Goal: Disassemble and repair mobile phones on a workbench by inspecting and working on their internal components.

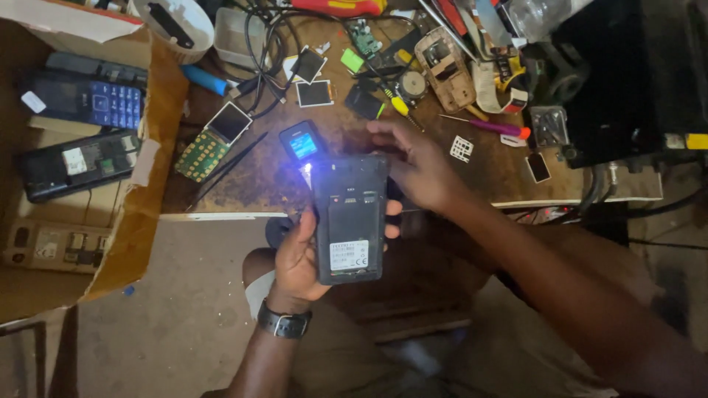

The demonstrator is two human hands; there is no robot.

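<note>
L hand (299, 258) gripped a dark phone (349, 221) w/ its back cover off, fingers wrapped round both long edges, back side facing up; a white sticker showed in the battery bay. Phone was held upright in front of the person, just past the near edge of the wooden bench (472, 173), above the lap. A black watch (284, 322) sat on the L wrist.

R hand (417, 166) was at the phone's top right corner, thumb and fingers closing on that edge, so it pinched the phone there, though exact contact of fingertips was partly hidden.

Just behind the phone's top left, a small phone (302, 144) w/ lit blue screen lay on the bench, a bright white light point glowing between the two.

On the bench further back: a bare keypad board w/ screen (210, 140), black tweezers (225, 169), loose small screens (315, 93), a yellow-handled screwdriver (398, 105), a pink-handled tool (494, 127), a stripped phone frame (445, 70), tangled black cables (269, 37).

To the left, a cardboard box (140, 221) held several old phones, incl. one w/ blue keypad (92, 99).
</note>
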